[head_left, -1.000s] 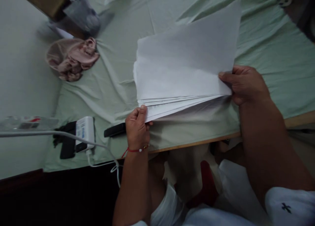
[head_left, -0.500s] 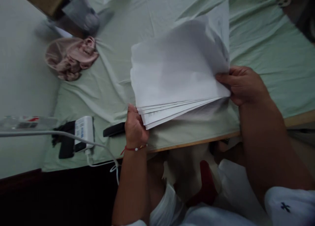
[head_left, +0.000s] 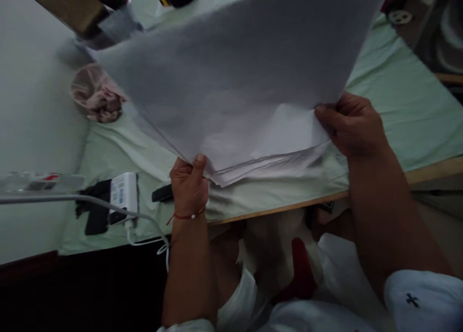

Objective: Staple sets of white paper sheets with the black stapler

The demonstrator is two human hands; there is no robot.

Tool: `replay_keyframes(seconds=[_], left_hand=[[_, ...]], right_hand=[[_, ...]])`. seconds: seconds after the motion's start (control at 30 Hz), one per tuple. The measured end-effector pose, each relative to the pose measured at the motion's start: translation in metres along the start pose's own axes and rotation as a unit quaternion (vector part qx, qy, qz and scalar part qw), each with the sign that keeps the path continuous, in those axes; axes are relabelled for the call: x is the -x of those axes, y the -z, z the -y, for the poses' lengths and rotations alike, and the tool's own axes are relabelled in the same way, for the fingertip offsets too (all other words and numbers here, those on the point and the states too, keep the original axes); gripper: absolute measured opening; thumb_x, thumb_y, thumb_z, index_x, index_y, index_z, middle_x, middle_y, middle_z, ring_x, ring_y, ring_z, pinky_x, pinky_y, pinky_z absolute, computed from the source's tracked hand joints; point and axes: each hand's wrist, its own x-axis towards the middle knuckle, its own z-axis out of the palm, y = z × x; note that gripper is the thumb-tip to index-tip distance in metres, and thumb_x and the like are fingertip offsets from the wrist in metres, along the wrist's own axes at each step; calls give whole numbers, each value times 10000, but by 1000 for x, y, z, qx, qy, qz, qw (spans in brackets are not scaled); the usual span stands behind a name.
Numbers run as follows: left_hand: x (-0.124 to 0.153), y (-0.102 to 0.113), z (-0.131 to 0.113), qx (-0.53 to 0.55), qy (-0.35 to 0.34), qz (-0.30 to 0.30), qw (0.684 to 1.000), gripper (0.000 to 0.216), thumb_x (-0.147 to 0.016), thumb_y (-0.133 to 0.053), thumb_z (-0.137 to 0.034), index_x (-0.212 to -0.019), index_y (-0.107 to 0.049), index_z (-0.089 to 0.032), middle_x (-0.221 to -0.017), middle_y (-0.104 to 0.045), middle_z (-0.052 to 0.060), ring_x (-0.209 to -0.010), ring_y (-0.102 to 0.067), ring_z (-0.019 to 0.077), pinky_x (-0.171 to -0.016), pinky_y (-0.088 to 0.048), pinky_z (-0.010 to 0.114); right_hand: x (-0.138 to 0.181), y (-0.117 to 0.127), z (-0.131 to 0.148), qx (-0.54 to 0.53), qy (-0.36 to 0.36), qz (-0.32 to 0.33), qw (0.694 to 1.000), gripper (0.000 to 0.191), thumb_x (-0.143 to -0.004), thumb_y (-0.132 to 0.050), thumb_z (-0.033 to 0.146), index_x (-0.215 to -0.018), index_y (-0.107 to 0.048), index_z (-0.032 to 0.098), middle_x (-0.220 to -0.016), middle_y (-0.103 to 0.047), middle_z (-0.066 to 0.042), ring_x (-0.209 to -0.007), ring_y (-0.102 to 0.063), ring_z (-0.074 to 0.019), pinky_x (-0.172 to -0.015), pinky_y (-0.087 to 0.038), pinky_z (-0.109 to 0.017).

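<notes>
Since the stack of white paper sheets (head_left: 231, 81) looks light, floppy & slippery, left hand (head_left: 188, 185) pinches its near corner, right hand (head_left: 352, 127) clamps the opp. edge, above the green-clothed counter (head_left: 398, 110).

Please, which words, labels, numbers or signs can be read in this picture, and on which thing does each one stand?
No text can be read here.
On the charger: a blue label, too blurred to read.
On the clear thing at the left: red and dark print, too blurred to read.
On the papers: no print shows.
On the sleeve: a small dark cross-like mark, no letters.
</notes>
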Motion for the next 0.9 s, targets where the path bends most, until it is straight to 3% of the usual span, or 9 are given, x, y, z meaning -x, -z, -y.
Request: replay_keyframes(seconds=[0.13, 0.23, 0.33, 0.43, 0.67, 0.8, 0.9], left_hand=[[-4, 2, 1, -13, -48, -14, 999, 442, -655, -1021, -487, -914, -753, -250, -967, -816, 18, -1077, -750, 212, -1135, -546, 381], [-8, 4, 3, -14, -67, -30, 997, 423, -633, -1016, -446, -867, -720, -256, -929, -795, 4, -1043, -732, 202, -1121, -540, 371], [-9, 6, 5, 6, -66, -36, 997, 378, -607, -1004, -328, -827, -705, -257, -870, -756, -15, -967, -706, 182, -1055, -554, 342], [-9, 6, 7, 27, -46, -16, 998, 382, -575, -1005, -269, -796, -695, -246, -823, -720, -12, -911, -684, 172, -994, -554, 317], [-10, -1, 6, 3, -18, 58, 998, 662, -537, -1055, -492, -1046, -710, -248, -1103, -738, 61, -1180, -690, 275, -1114, -517, 409], [-10, -1, 9, 21, 24, 62, 998, 747, -524, -1061, -458, -1155, -715, -259, -1140, -763, 66, -1241, -694, 272, -1134, -510, 389], [-9, 2, 10, 23, 75, 54, 995, 769, -521, -1052, -375, -1202, -713, -267, -1173, -781, 51, -1260, -700, 246, -1177, -484, 367]], right_hand=[[3, -2, 4, -18, 40, 3, 999, 203, -770, -910, 339, -949, -816, 356, -1024, -825, 50, -1072, -724, -218, -1152, -542, -411], [6, 0, 4, 4, 35, 3, 999, 159, -756, -927, 338, -834, -790, 360, -1004, -824, 46, -1087, -716, -244, -1155, -540, -440], [6, 3, 3, 25, 28, -15, 999, 202, -732, -947, 307, -741, -747, 341, -991, -821, 28, -1149, -702, -258, -1145, -549, -447], [6, 6, 4, 11, 26, -18, 999, 281, -648, -988, 247, -816, -780, 333, -1024, -821, 12, -1218, -689, -256, -1110, -572, -409], [7, 6, 4, 18, -1, 15, 1000, 226, -686, -992, 271, -816, -810, 306, -936, -804, 5, -1011, -737, -230, -1010, -614, -396], [7, 7, 3, -7, 8, 32, 999, 274, -674, -998, 257, -882, -825, 298, -1005, -809, 31, -1021, -738, -208, -1006, -624, -384], [8, 7, 4, -13, -22, 48, 999, 360, -633, -1025, 232, -930, -830, 289, -1001, -807, 20, -1015, -727, -210, -968, -634, -361]])
